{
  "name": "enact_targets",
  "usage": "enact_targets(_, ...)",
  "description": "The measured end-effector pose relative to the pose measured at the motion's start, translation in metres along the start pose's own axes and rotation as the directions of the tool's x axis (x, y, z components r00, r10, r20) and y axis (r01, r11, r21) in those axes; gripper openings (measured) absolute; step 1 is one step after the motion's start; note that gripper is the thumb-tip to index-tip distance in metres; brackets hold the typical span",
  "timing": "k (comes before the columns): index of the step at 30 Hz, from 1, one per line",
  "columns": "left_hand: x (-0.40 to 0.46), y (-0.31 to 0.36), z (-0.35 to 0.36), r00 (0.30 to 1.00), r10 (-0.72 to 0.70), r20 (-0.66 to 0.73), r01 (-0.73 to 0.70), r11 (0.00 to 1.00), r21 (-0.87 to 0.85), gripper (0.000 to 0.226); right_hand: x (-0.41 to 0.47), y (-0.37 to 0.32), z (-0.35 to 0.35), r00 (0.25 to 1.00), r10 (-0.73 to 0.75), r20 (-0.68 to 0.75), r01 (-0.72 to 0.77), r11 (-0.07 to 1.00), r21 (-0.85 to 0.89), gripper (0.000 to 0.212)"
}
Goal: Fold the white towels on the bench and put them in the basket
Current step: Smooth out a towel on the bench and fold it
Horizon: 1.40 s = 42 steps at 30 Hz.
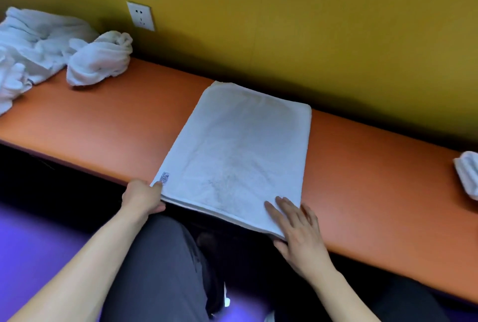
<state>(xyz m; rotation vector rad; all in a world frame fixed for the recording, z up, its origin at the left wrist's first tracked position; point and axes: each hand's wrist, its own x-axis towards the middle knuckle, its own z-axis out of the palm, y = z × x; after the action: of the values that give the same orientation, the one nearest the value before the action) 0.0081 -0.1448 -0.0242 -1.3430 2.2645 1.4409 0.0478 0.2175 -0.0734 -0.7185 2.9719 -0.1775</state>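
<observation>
A white towel [238, 151], folded into a flat rectangle, lies across the orange bench [116, 120]. A small label shows at its near left corner. My left hand [143, 199] pinches that near left corner at the bench's front edge. My right hand [297, 226] grips the near right corner, fingers straight on top and thumb under the edge. A heap of unfolded white towels [51, 45] lies on the bench at the far left. No basket is in view.
Another white folded towel [468, 174] sits at the right edge of the view on the bench. A yellow wall with a white socket [141, 16] runs behind the bench. My grey-trousered leg [160, 270] is below, over a purple floor.
</observation>
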Motion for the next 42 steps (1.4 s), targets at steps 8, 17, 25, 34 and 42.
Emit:
enact_targets(8,-0.051,0.002,-0.025,0.932,0.335,0.142,-0.336,0.942,-0.018,0.039,-0.031,0.02,-0.03,0.969,0.123,-0.212,-0.095,0.986,0.138,0.047)
enact_targets(17,-0.128,-0.021,-0.045,0.753,0.506,0.42,-0.509,0.853,-0.115,0.034,-0.09,0.013,-0.082,0.812,0.547,-0.205,-0.279,0.671,0.687,0.032)
enact_targets(25,-0.134,-0.013,-0.031,0.657,0.707,0.262,-0.729,0.684,-0.017,0.033,-0.091,0.025,-0.109,0.681,0.706,-0.194,-0.089,0.342,0.935,0.015)
enact_targets(34,-0.082,0.044,0.009,0.69,0.708,0.148,-0.668,0.703,-0.245,0.006,-0.01,0.075,-0.12,0.684,0.688,-0.241,-0.058,0.381,0.923,0.015)
enact_targets(42,-0.023,0.097,0.059,0.794,0.608,0.008,-0.583,0.764,-0.277,0.021,0.094,0.12,-0.11,0.614,0.758,-0.218,-0.123,0.365,0.923,0.014)
